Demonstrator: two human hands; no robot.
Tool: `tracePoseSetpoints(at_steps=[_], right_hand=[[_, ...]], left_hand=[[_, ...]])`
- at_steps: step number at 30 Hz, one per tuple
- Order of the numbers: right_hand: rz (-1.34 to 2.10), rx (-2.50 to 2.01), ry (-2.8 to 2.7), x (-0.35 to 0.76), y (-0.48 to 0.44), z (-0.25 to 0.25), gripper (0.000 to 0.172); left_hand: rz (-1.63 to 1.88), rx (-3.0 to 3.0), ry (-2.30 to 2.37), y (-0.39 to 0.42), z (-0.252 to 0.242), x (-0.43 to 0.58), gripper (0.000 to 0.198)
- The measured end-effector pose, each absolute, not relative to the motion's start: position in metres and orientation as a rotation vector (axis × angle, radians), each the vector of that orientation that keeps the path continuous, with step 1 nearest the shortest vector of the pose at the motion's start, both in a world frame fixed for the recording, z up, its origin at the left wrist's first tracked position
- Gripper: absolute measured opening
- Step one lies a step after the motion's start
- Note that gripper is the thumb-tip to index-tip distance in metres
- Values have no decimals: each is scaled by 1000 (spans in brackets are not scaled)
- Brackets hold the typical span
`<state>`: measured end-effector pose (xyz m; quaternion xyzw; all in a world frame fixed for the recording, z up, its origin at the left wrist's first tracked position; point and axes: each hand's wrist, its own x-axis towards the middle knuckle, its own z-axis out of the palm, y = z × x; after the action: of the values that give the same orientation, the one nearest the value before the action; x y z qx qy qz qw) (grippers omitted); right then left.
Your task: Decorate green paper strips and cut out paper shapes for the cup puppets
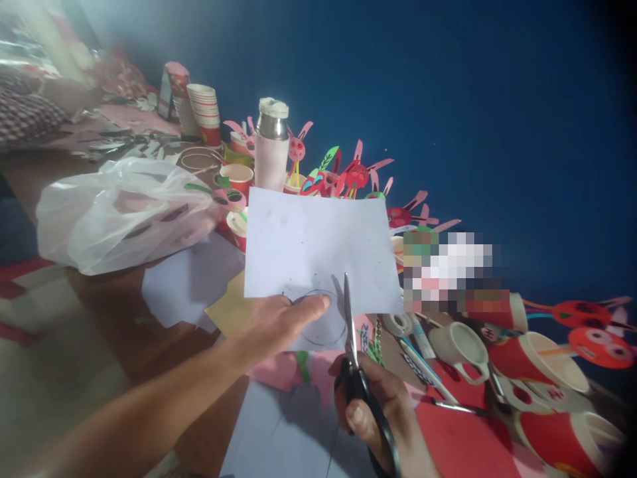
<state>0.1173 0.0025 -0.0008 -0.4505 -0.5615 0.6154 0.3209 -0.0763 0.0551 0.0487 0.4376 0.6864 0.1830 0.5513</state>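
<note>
My left hand [283, 322] grips a white sheet of paper [318, 239] by its lower edge, the thumb lying on top and the other fingers hidden beneath. A circle is drawn in dark line on the paper near that thumb. Black-handled scissors [352, 332] are held in my right hand [383, 411], its fingers wrapped round the handles. Their blades point away from me and lie at the paper's lower right part, just right of the drawn circle. The paper is held up above the cluttered table.
Paper cups [542, 362] with red paper figures line the right side, near a white mug [460, 352]. Behind the sheet stands a flask [272, 146]. A white plastic bag [124, 219] sits at left, stacked cups [204, 113] beyond it. Red paper [462, 438] lies at lower right.
</note>
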Motion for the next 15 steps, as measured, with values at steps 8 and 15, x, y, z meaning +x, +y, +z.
tracePoseSetpoints(at_steps=[8, 15], right_hand=[[1656, -1169, -1514, 120, 4, -3, 57], [1631, -1177, -1536, 123, 4, -6, 56]], left_hand=[[419, 1003, 1630, 58, 54, -81, 59], [509, 965, 1766, 52, 59, -78, 58]])
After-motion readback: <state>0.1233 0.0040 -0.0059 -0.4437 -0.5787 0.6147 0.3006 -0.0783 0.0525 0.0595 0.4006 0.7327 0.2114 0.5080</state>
